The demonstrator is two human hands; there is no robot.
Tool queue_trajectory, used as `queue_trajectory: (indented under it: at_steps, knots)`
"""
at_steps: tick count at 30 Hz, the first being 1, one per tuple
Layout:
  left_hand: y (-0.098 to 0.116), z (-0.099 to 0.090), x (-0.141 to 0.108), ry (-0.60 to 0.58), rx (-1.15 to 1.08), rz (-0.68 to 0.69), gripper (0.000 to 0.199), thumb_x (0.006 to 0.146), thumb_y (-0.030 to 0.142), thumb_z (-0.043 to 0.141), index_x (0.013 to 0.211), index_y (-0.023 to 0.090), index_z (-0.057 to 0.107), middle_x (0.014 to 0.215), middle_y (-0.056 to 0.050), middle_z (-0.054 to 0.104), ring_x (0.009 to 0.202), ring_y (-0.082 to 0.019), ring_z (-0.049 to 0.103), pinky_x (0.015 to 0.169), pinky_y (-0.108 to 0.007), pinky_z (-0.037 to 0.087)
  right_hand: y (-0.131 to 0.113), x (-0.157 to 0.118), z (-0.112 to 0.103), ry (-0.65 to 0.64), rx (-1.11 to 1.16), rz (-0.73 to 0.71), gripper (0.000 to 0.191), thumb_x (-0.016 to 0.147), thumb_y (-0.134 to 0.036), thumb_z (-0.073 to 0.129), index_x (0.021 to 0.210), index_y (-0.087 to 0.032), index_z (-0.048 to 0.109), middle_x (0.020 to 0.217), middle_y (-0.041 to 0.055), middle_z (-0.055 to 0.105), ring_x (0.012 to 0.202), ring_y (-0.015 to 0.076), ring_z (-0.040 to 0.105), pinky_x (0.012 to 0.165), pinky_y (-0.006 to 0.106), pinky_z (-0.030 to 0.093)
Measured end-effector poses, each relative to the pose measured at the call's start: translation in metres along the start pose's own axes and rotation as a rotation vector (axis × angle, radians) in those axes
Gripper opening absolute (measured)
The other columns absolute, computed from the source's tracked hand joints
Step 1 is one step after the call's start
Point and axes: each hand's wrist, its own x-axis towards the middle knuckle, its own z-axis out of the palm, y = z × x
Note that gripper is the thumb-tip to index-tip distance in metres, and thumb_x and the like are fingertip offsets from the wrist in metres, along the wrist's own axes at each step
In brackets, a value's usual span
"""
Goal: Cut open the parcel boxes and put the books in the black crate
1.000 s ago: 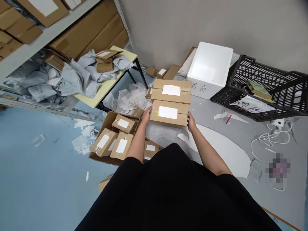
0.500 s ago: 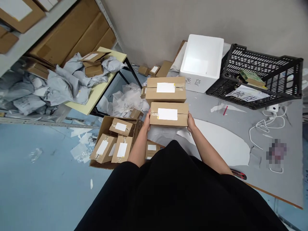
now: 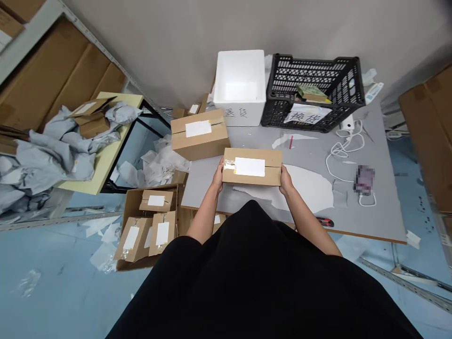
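One carton [image 3: 252, 167], now farther right of one box [image 3: 200, 136], in two grips [image 3: 217, 178]

One head-worn camera looks forward and down, at close range, over the hands [image 3: 286, 180] and grey table [image 3: 310, 150].

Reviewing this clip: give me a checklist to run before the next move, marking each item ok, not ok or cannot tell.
1. Left hand on the held box: ok, at its left end.
2. Right hand on it: ok, at the right end.
3. White label uncovered: ok.
4. Held box lifted off the table: cannot tell.
5. Red-and-black cutter's blade retracted: cannot tell.
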Motion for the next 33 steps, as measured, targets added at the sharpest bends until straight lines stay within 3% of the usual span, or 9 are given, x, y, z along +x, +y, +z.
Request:
queue_trajectory:
  at_steps: [4, 9, 12, 14, 18, 25, 33]
  knots:
    - [-0.013, 0.074, -0.006, -0.032, -0.010, -0.026, 0.055, 0.099, 0.040, 0.031, 0.153, 0.035, 0.041, 0.148, 0.007, 0.056, 0.132, -0.022, 0.057, 0.107, -0.038, 0.050, -0.018, 0.008, -0.075, 0.022, 0.002, -0.008, 0.047, 0.085, -0.065, 0.053, 0.104, -0.024, 0.063, 0.099, 0.0024, 0.075, 0.100, 0.0237, 0.069, 0.084, 0.034, 0.055]
    - [-0.035, 0.158, -0.012, -0.043, -0.051, -0.070, 0.055, 0.099, 0.040, 0.032, 0.152, 0.032, 0.043, 0.150, 0.005, 0.054, 0.134, -0.021, 0.055, 0.108, -0.036, 0.048, -0.037, 0.019, -0.161, 0.019, -0.017, -0.026, 0.049, 0.087, -0.066, 0.048, 0.106, -0.024, 0.063, 0.101, 0.0039, 0.075, 0.101, 0.0245, 0.069, 0.085, 0.036, 0.056]
    - [-0.045, 0.194, -0.017, -0.053, -0.108, -0.096, 0.055, 0.097, 0.042, 0.036, 0.150, 0.032, 0.045, 0.151, 0.005, 0.053, 0.134, -0.021, 0.055, 0.109, -0.035, 0.047, -0.043, 0.022, -0.197, 0.023, -0.008, -0.019, 0.050, 0.087, -0.067, 0.048, 0.109, -0.024, 0.064, 0.103, 0.0034, 0.075, 0.102, 0.0241, 0.069, 0.087, 0.036, 0.055]
    - [-0.049, 0.208, -0.021, -0.068, -0.165, -0.104, 0.056, 0.095, 0.042, 0.040, 0.149, 0.032, 0.047, 0.149, 0.005, 0.056, 0.133, -0.022, 0.055, 0.109, -0.035, 0.047, -0.046, 0.022, -0.211, 0.029, -0.005, -0.017, 0.052, 0.087, -0.068, 0.048, 0.111, -0.026, 0.064, 0.106, 0.0025, 0.075, 0.104, 0.0236, 0.068, 0.088, 0.035, 0.055]
    - [-0.052, 0.215, -0.026, -0.069, -0.200, -0.106, 0.057, 0.092, 0.042, 0.045, 0.147, 0.028, 0.050, 0.139, 0.003, 0.063, 0.132, -0.022, 0.056, 0.107, -0.032, 0.046, -0.044, 0.021, -0.216, 0.016, -0.022, -0.017, 0.057, 0.087, -0.075, 0.044, 0.114, -0.029, 0.065, 0.111, 0.0006, 0.074, 0.108, 0.0235, 0.067, 0.090, 0.035, 0.055]
    - [-0.057, 0.206, -0.026, -0.069, -0.163, -0.122, 0.056, 0.090, 0.043, 0.046, 0.143, 0.027, 0.053, 0.134, 0.001, 0.067, 0.125, -0.022, 0.060, 0.103, -0.031, 0.048, -0.030, 0.020, -0.211, 0.000, -0.061, 0.033, 0.061, 0.088, -0.075, 0.042, 0.122, -0.029, 0.064, 0.112, 0.0017, 0.074, 0.110, 0.0251, 0.067, 0.092, 0.038, 0.055]
    - [-0.066, 0.195, -0.024, -0.020, -0.112, -0.191, 0.056, 0.087, 0.053, 0.055, 0.137, 0.028, 0.059, 0.128, -0.002, 0.069, 0.122, -0.023, 0.062, 0.102, -0.034, 0.048, -0.022, 0.025, -0.220, -0.025, -0.072, -0.050, 0.057, 0.087, -0.067, 0.047, 0.129, -0.032, 0.061, 0.124, -0.0005, 0.070, 0.114, 0.0202, 0.064, 0.096, 0.035, 0.052]
